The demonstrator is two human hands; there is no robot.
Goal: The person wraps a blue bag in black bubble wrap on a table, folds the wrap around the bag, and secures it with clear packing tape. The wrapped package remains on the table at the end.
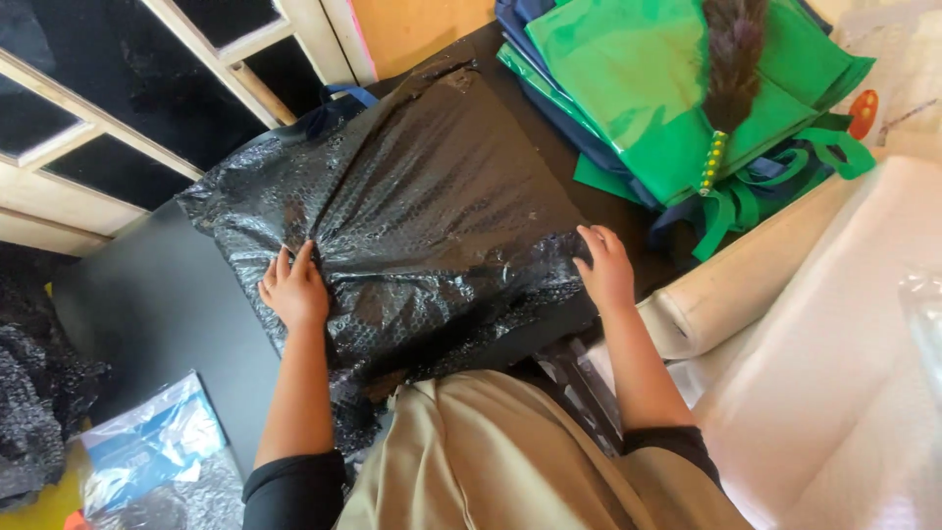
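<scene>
Both hands flat on a black bubble-wrap bundle

Left hand (293, 288) and right hand (605, 268) press open-palmed on the black bubble wrap (422, 211) covering the dark table (162, 304); green tote bags (677, 88) sit far right.

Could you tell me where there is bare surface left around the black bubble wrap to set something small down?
One free patch: the dark grey tabletop between the black bubble wrap, the left hand and the clear plastic bags. Right of the right hand it is crowded: green bags, a feather duster and a white roll.
</scene>
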